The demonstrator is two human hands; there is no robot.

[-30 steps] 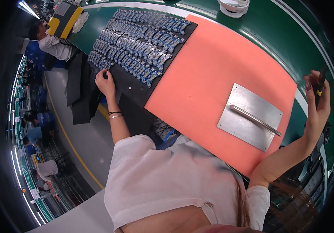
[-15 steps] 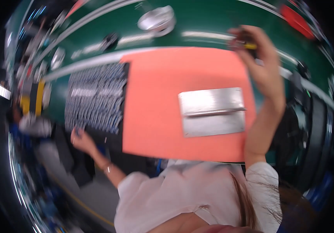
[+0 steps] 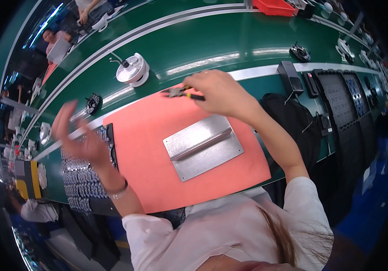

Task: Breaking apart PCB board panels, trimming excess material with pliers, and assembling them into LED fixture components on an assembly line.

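My right hand (image 3: pixel 218 92) is closed around a pair of pliers (image 3: pixel 175 92) with black and yellow handles. Their metal jaws point left, over the far edge of an orange mat (image 3: pixel 139 131). On the mat, nearer to me, lies a flat silver metal plate (image 3: pixel 205 147) with a raised ridge across it. My left hand (image 3: pixel 83 140) is raised and blurred by motion, its fingers apart and nothing visible in them. Beneath it is a black tray (image 3: pixel 114 147) with rows of small grey-blue parts (image 3: pixel 83 180), partly hidden by that hand.
Beyond the mat, a round white device (image 3: pixel 133 70) and a black round part (image 3: pixel 93 104) sit on the green bench (image 3: pixel 194 45). A dark box (image 3: pixel 290 77) and black foam trays (image 3: pixel 338 101) are to the right. A red bin (image 3: pixel 273 7) stands far back; other people are at far left.
My right hand has brought the pliers leftward, over the mat's far edge. My left hand has risen from the tray's near edge and moved away from me. The view has turned.
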